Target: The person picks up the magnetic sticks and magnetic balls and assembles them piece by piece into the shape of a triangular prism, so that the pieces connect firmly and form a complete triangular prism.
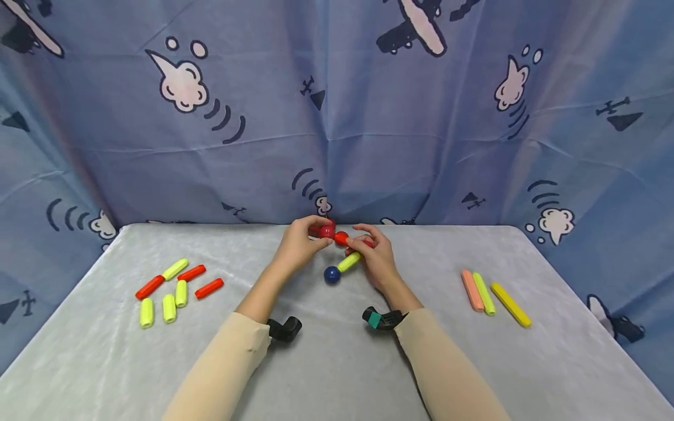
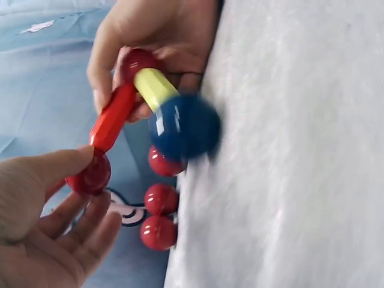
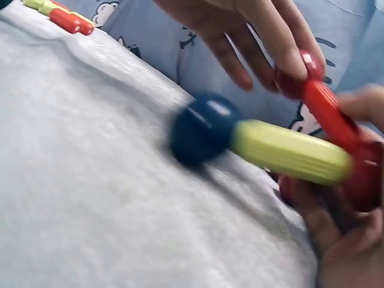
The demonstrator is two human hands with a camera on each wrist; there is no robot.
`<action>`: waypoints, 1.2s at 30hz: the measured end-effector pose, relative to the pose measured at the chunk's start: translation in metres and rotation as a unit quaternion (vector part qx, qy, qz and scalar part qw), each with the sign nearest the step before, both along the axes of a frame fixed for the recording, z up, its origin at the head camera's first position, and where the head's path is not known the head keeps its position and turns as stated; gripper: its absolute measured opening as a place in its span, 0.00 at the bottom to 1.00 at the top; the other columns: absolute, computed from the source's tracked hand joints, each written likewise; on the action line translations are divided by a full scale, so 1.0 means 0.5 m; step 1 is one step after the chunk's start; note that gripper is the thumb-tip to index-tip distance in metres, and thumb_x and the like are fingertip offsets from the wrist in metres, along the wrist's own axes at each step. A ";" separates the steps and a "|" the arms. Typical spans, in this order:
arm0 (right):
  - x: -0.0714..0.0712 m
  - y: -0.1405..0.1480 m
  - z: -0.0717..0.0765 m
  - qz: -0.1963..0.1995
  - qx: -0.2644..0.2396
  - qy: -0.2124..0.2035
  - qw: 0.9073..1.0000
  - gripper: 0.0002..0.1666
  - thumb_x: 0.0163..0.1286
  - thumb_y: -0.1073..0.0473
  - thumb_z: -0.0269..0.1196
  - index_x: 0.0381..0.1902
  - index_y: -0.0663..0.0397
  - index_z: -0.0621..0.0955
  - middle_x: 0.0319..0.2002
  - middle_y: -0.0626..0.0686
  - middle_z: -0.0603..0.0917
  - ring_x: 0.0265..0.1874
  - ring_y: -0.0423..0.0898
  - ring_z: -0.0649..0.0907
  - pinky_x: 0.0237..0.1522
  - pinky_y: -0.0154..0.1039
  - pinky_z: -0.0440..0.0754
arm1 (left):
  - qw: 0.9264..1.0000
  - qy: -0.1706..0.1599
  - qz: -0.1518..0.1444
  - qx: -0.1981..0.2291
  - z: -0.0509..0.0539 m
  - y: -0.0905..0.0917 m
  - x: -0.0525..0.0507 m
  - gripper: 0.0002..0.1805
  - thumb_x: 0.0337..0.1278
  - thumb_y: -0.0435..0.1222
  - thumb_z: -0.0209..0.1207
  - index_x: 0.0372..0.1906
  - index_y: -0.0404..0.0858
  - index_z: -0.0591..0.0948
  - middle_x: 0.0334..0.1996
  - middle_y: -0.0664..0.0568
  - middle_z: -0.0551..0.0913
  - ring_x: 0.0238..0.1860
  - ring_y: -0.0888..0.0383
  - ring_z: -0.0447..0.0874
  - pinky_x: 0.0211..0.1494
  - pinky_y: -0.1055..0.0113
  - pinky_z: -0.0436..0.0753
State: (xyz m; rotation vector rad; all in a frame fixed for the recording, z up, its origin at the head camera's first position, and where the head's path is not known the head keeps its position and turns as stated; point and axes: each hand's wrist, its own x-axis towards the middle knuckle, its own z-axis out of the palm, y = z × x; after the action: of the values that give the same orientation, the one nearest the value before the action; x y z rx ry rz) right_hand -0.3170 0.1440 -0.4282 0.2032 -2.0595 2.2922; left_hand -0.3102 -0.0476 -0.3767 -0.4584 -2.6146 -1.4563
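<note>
Item: one joined toy assembly, held between two hands near the back edge of the table (image 1: 316, 374).

Parts: first red ball (image 2: 91, 174), at one end of a red rod (image 2: 113, 120); second red ball (image 2: 141, 62), at that rod's other end; yellow-green rod (image 1: 350, 262), running from the second red ball; dark blue ball (image 1: 332, 275), on its free end, out over the tabletop. Whether the blue ball touched the cloth could not be told.

Left hand (image 1: 297, 245): pinched the first red ball between thumb and fingers. Right hand (image 1: 378, 263): gripped the second red ball, fingers curled about it, thumb along the red rod.

Beside the assembly: three loose red balls (image 2: 161, 198), in a row along the back table edge, seen in the left wrist view.

Left side of table: three red rods (image 1: 209, 288) and four short yellow-green rods (image 1: 168, 308), loosely grouped.

Right side: one salmon rod (image 1: 472, 290), one lime rod (image 1: 484, 294) just beside it, one yellow rod (image 1: 511, 304) slightly apart, set at a slant.

Backdrop: blue curtain (image 1: 263, 117), printed with aeroplanes and clouds.

Worn: cream sleeves (image 1: 221, 368); black wrist cameras (image 1: 285, 330), one per wrist.
</note>
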 end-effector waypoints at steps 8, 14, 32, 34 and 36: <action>0.006 0.012 0.001 0.123 0.120 0.030 0.985 0.29 0.71 0.59 0.66 0.69 0.56 0.75 0.47 0.54 0.90 0.42 0.45 0.89 0.46 0.33 0.87 | 0.998 -0.017 -0.058 0.006 0.016 -0.015 0.021 0.19 0.61 0.33 0.68 0.57 0.40 0.83 0.55 0.47 0.85 0.54 0.49 0.86 0.55 0.58 0.87; 0.015 0.020 -0.006 0.088 0.138 0.012 0.986 0.28 0.70 0.60 0.66 0.68 0.55 0.77 0.52 0.64 0.87 0.41 0.46 0.89 0.48 0.32 0.86 | 0.990 -0.016 -0.046 -0.136 0.034 -0.080 0.069 0.22 0.64 0.39 0.66 0.62 0.42 0.80 0.61 0.48 0.81 0.57 0.48 0.84 0.59 0.51 0.84; 0.006 0.005 -0.001 0.085 0.131 0.006 0.988 0.28 0.69 0.60 0.67 0.66 0.56 0.78 0.53 0.61 0.86 0.43 0.37 0.86 0.51 0.31 0.85 | 0.909 -0.176 -0.013 -0.377 0.064 -0.324 0.114 0.18 0.44 0.29 0.70 0.45 0.35 0.83 0.37 0.45 0.83 0.37 0.52 0.79 0.40 0.58 0.79; 0.006 0.005 -0.001 0.086 0.131 0.007 0.988 0.28 0.69 0.60 0.67 0.66 0.56 0.78 0.52 0.61 0.86 0.42 0.38 0.87 0.50 0.31 0.85 | 0.911 -0.178 -0.013 -0.372 0.060 -0.327 0.113 0.14 0.44 0.28 0.69 0.41 0.35 0.84 0.34 0.47 0.82 0.35 0.53 0.77 0.38 0.60 0.77; 0.005 0.006 -0.001 0.087 0.132 0.009 0.987 0.28 0.69 0.60 0.67 0.66 0.56 0.78 0.52 0.60 0.86 0.42 0.39 0.87 0.50 0.30 0.85 | 0.915 -0.174 -0.017 -0.363 0.056 -0.331 0.111 0.10 0.45 0.27 0.68 0.36 0.35 0.83 0.31 0.47 0.80 0.33 0.53 0.76 0.36 0.62 0.76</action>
State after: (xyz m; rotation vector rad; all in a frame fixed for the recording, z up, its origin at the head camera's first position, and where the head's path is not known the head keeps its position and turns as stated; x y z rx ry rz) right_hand -0.3143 0.1468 -0.4288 0.4298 -2.4198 2.0852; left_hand -0.2546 -0.2131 -0.3489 -0.3172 -3.4077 -0.5411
